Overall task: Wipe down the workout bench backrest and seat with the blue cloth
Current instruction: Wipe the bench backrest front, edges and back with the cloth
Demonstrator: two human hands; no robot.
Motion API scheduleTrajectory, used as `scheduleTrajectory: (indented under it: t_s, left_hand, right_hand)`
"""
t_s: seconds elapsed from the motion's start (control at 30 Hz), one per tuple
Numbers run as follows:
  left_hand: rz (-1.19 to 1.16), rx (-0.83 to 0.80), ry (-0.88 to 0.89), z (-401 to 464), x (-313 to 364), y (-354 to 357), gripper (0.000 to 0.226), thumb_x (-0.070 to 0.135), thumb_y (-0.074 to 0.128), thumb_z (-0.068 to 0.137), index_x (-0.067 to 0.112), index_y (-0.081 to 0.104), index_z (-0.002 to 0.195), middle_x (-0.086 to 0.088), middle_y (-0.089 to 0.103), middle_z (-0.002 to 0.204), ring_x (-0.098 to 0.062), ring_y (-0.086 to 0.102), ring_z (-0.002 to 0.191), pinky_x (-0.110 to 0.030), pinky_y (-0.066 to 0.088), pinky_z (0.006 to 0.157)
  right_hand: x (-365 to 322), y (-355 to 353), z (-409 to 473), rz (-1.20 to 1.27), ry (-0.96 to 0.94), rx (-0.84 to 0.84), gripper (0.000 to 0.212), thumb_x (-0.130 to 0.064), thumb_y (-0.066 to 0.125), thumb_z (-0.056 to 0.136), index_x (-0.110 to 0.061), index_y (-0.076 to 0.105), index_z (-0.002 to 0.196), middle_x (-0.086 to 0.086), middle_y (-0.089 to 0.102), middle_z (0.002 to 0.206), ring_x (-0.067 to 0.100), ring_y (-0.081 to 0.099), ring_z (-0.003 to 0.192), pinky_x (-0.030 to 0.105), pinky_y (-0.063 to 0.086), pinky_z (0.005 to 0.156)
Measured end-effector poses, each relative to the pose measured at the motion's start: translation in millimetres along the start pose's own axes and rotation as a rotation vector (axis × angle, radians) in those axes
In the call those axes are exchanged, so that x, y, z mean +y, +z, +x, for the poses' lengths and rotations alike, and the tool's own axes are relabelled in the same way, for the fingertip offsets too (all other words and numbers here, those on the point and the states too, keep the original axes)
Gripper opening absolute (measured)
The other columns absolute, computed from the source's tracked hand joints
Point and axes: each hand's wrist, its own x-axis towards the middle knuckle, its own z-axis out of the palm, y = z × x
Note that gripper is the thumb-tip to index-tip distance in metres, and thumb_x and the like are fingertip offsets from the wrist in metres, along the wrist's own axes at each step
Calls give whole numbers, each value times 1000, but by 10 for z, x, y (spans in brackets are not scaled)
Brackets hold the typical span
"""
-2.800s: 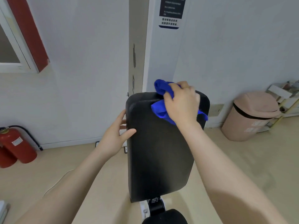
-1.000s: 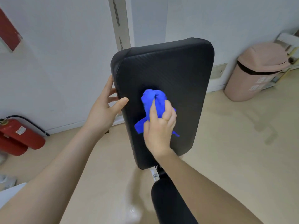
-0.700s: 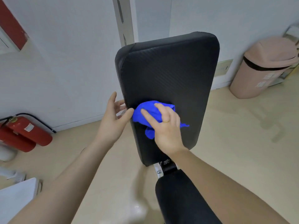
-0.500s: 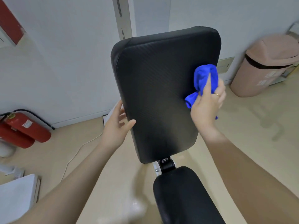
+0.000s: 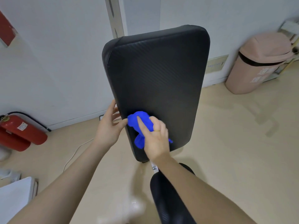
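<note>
The black padded backrest point(image 5: 157, 75) stands tilted up in the middle of the view. Below it, the black seat point(image 5: 168, 201) is partly covered by my right forearm. A bunched blue cloth point(image 5: 142, 122) lies against the lower left of the backrest. My right hand point(image 5: 155, 139) presses the cloth to the pad and grips it, index finger stretched over it. My left hand point(image 5: 110, 126) holds the backrest's left edge, thumb on the front face close to the cloth, fingers behind the edge.
A pink lidded bin point(image 5: 258, 62) stands at the right by the wall. Two red fire extinguishers point(image 5: 21, 131) lie on the floor at the left. A white cable point(image 5: 76, 151) runs across the beige floor. A white object point(image 5: 16, 194) sits at the lower left.
My right hand has swept the cloth from the backrest's upper right edge down to its lower left. My left hand stays on the left edge.
</note>
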Motion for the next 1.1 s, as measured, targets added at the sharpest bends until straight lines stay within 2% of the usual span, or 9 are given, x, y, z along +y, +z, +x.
scheduleTrajectory:
  t_s: [0.07,0.17,0.27,0.43,0.53,0.63,0.77,0.97,1.1]
  left_hand:
    - [30,0,3,-5,18,-9,64,11,58,88,36,30,140,12,50,130,-3,51,110,-25,46,87]
    - [78,16,-9,2,22,2,64,16,57,89,35,27,142,10,45,138,-6,46,116,-26,42,87]
    - [72,25,5,-3,6,21,63,15,57,89,37,28,140,10,47,138,-7,47,118,-25,42,86]
    - [65,30,5,1,-15,34,63,15,57,89,38,28,140,17,47,129,4,46,109,-6,38,72]
    - [37,25,24,-12,-27,34,63,10,56,88,37,31,140,21,51,119,16,49,98,-1,41,63]
    - [7,16,30,-2,-51,38,63,7,56,88,34,32,140,20,53,117,12,51,103,2,40,64]
    - [5,-17,30,7,-51,15,61,7,55,88,37,34,137,27,50,116,17,49,101,1,41,65]
    - [46,7,33,-2,-35,24,60,13,56,89,49,28,129,26,45,118,21,43,96,5,38,61]
    - [63,15,45,19,-51,32,63,14,56,89,43,27,137,26,43,119,22,41,95,6,37,60]
  right_hand:
    - [249,-166,161,-26,111,89,80,6,55,62,-28,42,133,19,51,123,38,44,109,53,49,84]
    - [619,-428,394,-34,213,202,76,12,42,67,-22,48,134,25,45,132,48,43,115,54,41,93]
    - [891,-597,556,4,345,267,72,13,40,76,-23,44,138,18,36,140,38,35,122,49,40,96]
    - [638,-346,538,103,563,385,55,6,44,81,-14,50,132,15,36,140,34,37,119,48,40,95]
    - [209,-11,166,73,301,362,61,6,44,73,-14,52,129,25,48,128,40,45,107,48,46,88]
    - [-52,271,-216,-5,21,221,51,-5,42,81,-26,49,127,14,44,124,30,42,101,42,48,78]
    - [151,227,-140,-8,-77,211,52,-5,46,80,-31,48,125,7,42,118,28,44,96,42,46,79]
    - [634,-292,387,68,191,365,71,10,42,69,-24,48,131,17,42,129,39,40,113,53,37,97]
    - [602,-327,630,311,602,518,55,0,42,79,-10,51,133,18,39,136,37,40,118,50,36,100]
